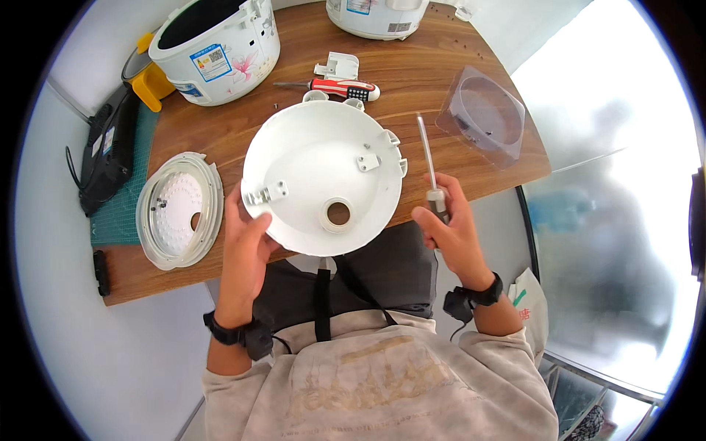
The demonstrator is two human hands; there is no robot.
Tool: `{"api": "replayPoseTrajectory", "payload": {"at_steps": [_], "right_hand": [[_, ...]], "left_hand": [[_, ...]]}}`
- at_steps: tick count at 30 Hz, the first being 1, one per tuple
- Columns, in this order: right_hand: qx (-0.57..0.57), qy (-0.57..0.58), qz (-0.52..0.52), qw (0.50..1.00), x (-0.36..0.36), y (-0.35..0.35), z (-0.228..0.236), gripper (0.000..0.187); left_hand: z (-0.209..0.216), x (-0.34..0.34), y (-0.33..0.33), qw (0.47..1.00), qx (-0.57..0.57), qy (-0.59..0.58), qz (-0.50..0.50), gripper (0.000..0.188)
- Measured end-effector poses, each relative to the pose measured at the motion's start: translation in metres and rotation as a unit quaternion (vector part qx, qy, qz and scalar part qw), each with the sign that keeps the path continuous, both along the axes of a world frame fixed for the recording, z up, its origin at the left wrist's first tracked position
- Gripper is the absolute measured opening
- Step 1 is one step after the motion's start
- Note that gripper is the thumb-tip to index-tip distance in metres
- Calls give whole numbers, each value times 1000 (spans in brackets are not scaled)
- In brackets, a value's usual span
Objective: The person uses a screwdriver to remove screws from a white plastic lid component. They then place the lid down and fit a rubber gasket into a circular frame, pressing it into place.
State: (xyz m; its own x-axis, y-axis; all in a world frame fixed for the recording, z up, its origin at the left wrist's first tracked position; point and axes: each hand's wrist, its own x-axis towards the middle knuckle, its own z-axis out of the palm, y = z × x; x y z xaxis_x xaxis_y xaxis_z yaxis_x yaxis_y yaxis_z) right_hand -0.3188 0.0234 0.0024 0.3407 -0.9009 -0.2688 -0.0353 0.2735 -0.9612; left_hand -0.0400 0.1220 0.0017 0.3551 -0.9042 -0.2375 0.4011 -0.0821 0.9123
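Observation:
A round white plastic cooker lid shell (309, 162) faces up over the front edge of the table, with a round hole near its lower side. My left hand (248, 234) grips its left rim, thumb over the edge beside a small metal spring (259, 196). A white bracket (368, 162) sits inside the shell on the right. In my right hand (450, 224) is a screwdriver (429, 158), its shaft pointing up and away, apart from the shell. Its grip is partly hidden by my fingers.
Left of the shell lies a round inner lid (180, 209). Behind are a red-handled screwdriver (342, 89), a white plastic part (340, 66) and a rice cooker body (220, 59). A clear plastic tray (485, 117) with small screws lies at the right; another cooker (376, 18) stands farther back.

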Motion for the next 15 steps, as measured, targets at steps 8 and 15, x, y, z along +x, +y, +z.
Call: {"api": "replayPoseTrajectory", "payload": {"at_steps": [8,15], "right_hand": [[-245,107,-56,962,28,-18,-36,55],[-246,126,-47,960,25,-25,-38,54]], "left_hand": [[16,2,53,988,116,-37,-97,65],[11,17,62,974,156,-108,-124,57]]}}
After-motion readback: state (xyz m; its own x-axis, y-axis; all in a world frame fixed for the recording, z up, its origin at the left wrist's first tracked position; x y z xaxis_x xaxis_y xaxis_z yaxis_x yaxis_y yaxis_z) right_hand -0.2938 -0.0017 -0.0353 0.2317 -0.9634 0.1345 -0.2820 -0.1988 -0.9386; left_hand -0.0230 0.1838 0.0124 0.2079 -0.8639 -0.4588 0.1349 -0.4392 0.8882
